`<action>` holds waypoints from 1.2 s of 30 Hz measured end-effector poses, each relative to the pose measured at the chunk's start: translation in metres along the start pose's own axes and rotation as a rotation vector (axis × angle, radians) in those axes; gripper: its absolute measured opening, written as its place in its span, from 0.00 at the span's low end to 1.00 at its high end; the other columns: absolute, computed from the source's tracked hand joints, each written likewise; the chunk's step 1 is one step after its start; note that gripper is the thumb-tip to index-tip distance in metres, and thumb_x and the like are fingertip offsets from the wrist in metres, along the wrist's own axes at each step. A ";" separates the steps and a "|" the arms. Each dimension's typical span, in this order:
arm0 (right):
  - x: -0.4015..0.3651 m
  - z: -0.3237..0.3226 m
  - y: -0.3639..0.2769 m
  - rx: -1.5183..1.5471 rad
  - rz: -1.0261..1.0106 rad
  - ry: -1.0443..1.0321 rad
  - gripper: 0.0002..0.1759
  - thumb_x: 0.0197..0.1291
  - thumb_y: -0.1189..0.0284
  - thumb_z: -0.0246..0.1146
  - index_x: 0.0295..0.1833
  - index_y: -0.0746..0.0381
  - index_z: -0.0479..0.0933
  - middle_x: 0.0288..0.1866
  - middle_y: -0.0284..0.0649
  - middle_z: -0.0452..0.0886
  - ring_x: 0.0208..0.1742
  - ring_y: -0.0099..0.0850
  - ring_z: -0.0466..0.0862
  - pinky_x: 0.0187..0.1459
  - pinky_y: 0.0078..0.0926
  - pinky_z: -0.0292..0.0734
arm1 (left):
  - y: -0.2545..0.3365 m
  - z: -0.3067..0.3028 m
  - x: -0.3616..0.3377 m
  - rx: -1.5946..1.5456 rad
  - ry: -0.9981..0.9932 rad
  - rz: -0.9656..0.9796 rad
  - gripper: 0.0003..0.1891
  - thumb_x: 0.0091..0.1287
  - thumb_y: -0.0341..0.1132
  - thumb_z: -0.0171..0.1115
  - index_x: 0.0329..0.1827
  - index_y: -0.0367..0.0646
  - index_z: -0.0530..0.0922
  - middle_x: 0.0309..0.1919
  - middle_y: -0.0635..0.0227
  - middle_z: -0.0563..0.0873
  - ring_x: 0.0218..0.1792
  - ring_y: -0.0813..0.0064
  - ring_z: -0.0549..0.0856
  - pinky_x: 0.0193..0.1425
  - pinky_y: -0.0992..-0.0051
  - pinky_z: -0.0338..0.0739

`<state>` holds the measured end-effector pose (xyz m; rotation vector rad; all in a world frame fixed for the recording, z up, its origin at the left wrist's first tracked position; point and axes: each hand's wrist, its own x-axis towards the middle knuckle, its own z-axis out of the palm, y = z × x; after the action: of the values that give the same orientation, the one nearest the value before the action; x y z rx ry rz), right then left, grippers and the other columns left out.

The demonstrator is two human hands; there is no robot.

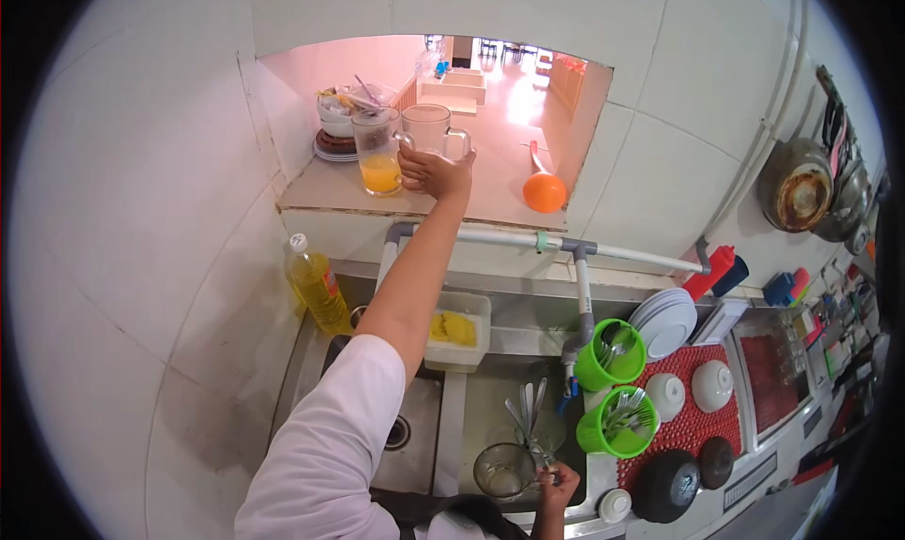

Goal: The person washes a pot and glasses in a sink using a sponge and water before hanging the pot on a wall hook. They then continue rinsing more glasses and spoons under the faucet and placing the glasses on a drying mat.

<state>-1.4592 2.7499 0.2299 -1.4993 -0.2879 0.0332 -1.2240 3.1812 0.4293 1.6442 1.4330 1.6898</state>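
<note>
My left hand (436,172) reaches up to the ledge and curls around the lower part of a clear glass mug (426,119). Its fingertips are right by the handle of a taller glass mug (382,174) with orange liquid in the bottom. Down at the sink, my right hand (558,484) is closed on the handle of another glass mug (502,471), whose wide mouth faces up. Several pieces of metal cutlery (526,408) stand just behind that mug, partly hidden by it.
Stacked bowls and plates (337,144) and an orange ladle (544,191) sit on the ledge. White pipes (500,237) cross below. A yellow bottle (320,290), a sponge tub (462,356), green cutlery cups (617,422) and bowls on a red mat (674,436) surround the sink.
</note>
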 end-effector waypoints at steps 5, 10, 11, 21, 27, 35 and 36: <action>0.010 -0.018 0.002 0.044 0.047 -0.021 0.08 0.46 0.79 0.59 0.18 0.63 0.70 0.17 0.32 0.74 0.17 0.16 0.69 0.22 0.14 0.65 | -0.007 -0.009 -0.002 -0.114 -0.053 0.070 0.50 0.33 0.46 0.73 0.58 0.38 0.52 0.54 0.57 0.61 0.57 0.60 0.61 0.59 0.56 0.51; 0.024 -0.027 0.017 0.044 0.064 -0.148 0.09 0.44 0.73 0.60 0.20 0.62 0.67 0.17 0.31 0.70 0.20 0.18 0.71 0.30 0.19 0.72 | -0.023 -0.005 0.015 -0.174 -0.004 0.160 0.33 0.42 0.42 0.67 0.50 0.37 0.63 0.45 0.55 0.72 0.49 0.59 0.72 0.52 0.59 0.62; 0.027 -0.027 0.018 0.060 0.046 -0.157 0.09 0.44 0.74 0.60 0.20 0.62 0.67 0.17 0.31 0.69 0.20 0.18 0.70 0.30 0.19 0.72 | -0.027 -0.004 0.023 -0.220 -0.010 0.174 0.28 0.45 0.41 0.66 0.47 0.36 0.66 0.42 0.55 0.74 0.45 0.58 0.74 0.49 0.61 0.65; 0.029 -0.021 0.008 -0.010 0.045 -0.198 0.12 0.43 0.79 0.57 0.14 0.62 0.64 0.13 0.29 0.67 0.18 0.15 0.66 0.24 0.14 0.66 | -0.053 -0.001 0.059 -0.226 -0.018 0.220 0.09 0.53 0.33 0.57 0.24 0.33 0.74 0.22 0.53 0.80 0.27 0.54 0.80 0.32 0.62 0.73; 0.022 -0.020 -0.007 0.074 0.073 -0.147 0.09 0.41 0.78 0.57 0.14 0.63 0.66 0.14 0.31 0.72 0.19 0.16 0.71 0.23 0.15 0.66 | -0.076 -0.063 0.082 -0.387 -0.151 0.342 0.10 0.53 0.33 0.58 0.24 0.32 0.75 0.17 0.56 0.77 0.20 0.62 0.77 0.27 0.66 0.69; 0.020 -0.031 -0.011 -0.051 -0.003 -0.107 0.14 0.45 0.73 0.59 0.15 0.62 0.62 0.14 0.28 0.64 0.18 0.16 0.64 0.24 0.17 0.69 | -0.101 -0.299 0.046 -0.486 -0.646 0.172 0.07 0.58 0.33 0.59 0.28 0.37 0.76 0.12 0.77 0.71 0.12 0.90 0.66 0.14 0.84 0.57; 0.019 -0.029 -0.017 -0.018 -0.009 -0.091 0.15 0.47 0.71 0.60 0.16 0.61 0.62 0.15 0.29 0.62 0.18 0.17 0.64 0.25 0.19 0.70 | -0.109 -0.327 0.034 -0.442 -0.673 0.059 0.06 0.58 0.32 0.59 0.28 0.37 0.76 0.13 0.77 0.71 0.12 0.90 0.66 0.14 0.84 0.58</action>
<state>-1.4370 2.7242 0.2487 -1.5170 -0.3685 0.0920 -1.5655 3.1264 0.4223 1.7523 0.6446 1.1781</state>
